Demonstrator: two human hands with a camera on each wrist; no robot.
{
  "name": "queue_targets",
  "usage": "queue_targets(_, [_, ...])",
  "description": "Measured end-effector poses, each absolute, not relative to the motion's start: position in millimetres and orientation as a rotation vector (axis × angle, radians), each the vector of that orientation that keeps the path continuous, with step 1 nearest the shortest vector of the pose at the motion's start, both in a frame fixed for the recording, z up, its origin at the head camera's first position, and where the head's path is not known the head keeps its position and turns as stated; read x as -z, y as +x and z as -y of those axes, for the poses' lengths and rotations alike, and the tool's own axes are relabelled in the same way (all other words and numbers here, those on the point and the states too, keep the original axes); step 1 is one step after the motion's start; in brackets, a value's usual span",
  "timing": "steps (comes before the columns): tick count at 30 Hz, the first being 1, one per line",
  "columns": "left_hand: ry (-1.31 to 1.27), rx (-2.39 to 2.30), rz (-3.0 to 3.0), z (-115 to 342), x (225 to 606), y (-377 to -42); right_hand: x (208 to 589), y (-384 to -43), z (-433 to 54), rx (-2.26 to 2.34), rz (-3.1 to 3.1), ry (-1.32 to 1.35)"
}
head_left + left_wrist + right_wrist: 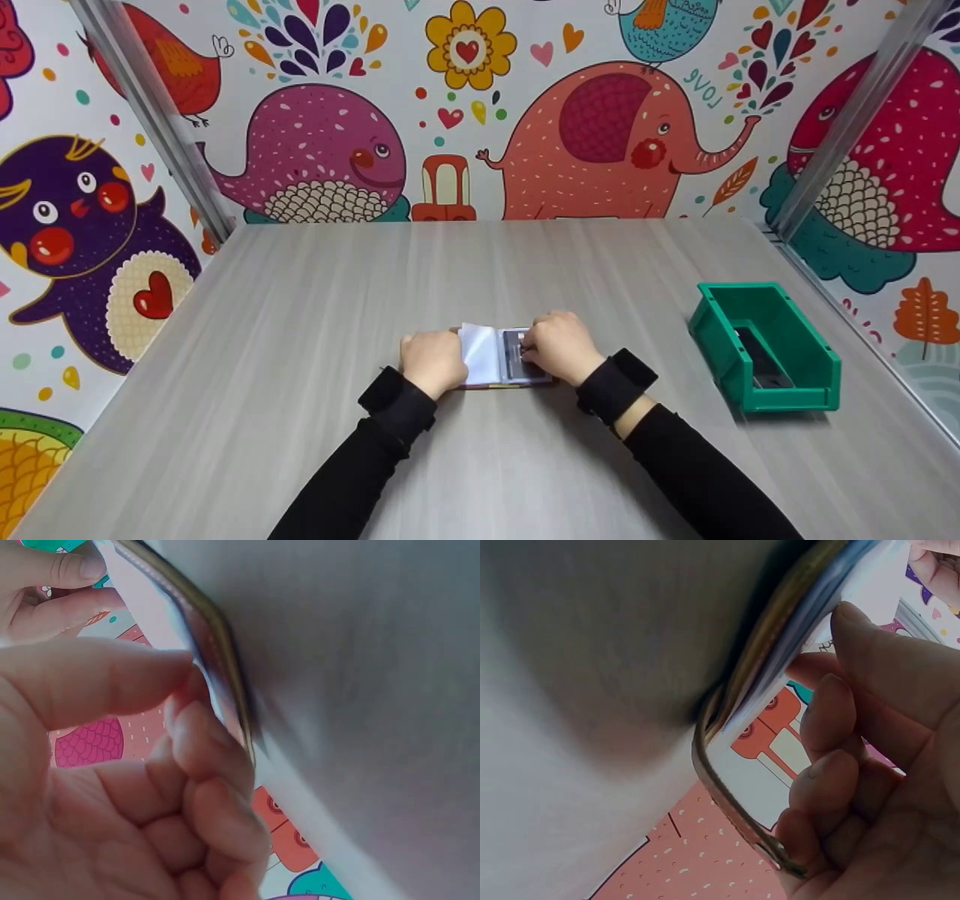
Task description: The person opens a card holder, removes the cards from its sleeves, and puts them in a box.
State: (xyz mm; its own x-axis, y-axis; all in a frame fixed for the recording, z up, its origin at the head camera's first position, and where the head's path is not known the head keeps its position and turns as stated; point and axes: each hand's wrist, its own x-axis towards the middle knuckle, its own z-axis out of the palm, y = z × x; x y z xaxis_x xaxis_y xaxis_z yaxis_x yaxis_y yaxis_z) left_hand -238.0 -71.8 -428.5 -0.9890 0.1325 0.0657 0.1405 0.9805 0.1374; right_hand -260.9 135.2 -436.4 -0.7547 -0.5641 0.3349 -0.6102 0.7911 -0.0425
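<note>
An open card holder (480, 367) with pale sleeve pages lies in front of me. Thumb and forefinger of my left hand (433, 362) pinch its left edge. The left wrist view shows that hand (150, 765) close up, other fingers curled in. On the right-hand page is a dark card (515, 354). My right hand (562, 346) bends over this card, its thumb and forefinger pinching there. In the right wrist view the right hand (870, 742) meets the stacked sleeves (795, 630), and a brown strap (739, 814) sticks out beside its curled fingers.
A green bin (795, 352) stands on the table (330, 300) to the right, with a black flat object (761, 360) inside. Printed walls (465, 112) with cartoon animals enclose the back and sides.
</note>
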Motion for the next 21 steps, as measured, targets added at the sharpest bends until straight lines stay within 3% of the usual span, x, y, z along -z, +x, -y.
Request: queue_targets(21, [-0.198, 0.225, 3.010, 73.1, 426.9, -236.0, 435.5, -260.2, -134.2, -0.209, 2.692, 0.898])
